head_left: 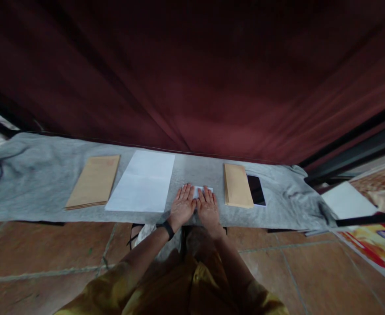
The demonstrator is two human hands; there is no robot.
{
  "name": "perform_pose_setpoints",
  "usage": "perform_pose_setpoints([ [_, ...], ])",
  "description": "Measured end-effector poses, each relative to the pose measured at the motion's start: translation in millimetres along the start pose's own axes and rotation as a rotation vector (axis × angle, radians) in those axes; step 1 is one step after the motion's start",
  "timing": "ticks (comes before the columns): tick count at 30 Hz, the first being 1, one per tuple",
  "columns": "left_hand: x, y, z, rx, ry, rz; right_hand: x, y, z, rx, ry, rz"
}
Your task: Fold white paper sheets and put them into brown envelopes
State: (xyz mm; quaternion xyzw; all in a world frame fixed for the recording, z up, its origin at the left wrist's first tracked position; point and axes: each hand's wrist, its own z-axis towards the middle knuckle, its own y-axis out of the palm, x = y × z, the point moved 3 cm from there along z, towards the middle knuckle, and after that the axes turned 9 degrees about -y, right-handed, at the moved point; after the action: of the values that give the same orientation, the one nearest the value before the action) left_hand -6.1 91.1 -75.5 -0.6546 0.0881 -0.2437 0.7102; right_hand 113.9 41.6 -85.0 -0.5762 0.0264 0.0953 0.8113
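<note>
Both my hands press flat on a small folded white sheet of paper (196, 192) at the front middle of the cloth-covered surface. My left hand (183, 204), with a dark band on its wrist, covers the sheet's left part, fingers stretched forward. Over the right part lies my right hand (207, 208), its fingers also extended. Most of the folded paper is hidden beneath them. Just left of my left hand is a stack of large white paper (143, 181). Brown envelopes (238, 186) lie in a pile to the right of my right hand.
A second pile of brown envelopes (93, 180) is at the left. The phone (256, 190) lies beside the right pile. Grey cloth (284, 192) covers the narrow surface, and a dark red curtain (192, 87) hangs behind it. A colourful printed box (381, 245) is at far right.
</note>
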Motion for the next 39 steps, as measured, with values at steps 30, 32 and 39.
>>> perform_pose_setpoints([
  [30,12.2,15.8,6.2,-0.141,-0.041,0.065,15.0,-1.5,-29.5,0.137,0.083,-0.082],
  [32,12.0,17.4,6.5,-0.133,-0.039,0.078,16.1,-1.6,-33.2,0.151,0.086,-0.073],
  [39,12.4,14.8,6.7,-0.117,-0.038,0.109,18.1,-7.8,-49.4,0.183,0.114,-0.014],
])
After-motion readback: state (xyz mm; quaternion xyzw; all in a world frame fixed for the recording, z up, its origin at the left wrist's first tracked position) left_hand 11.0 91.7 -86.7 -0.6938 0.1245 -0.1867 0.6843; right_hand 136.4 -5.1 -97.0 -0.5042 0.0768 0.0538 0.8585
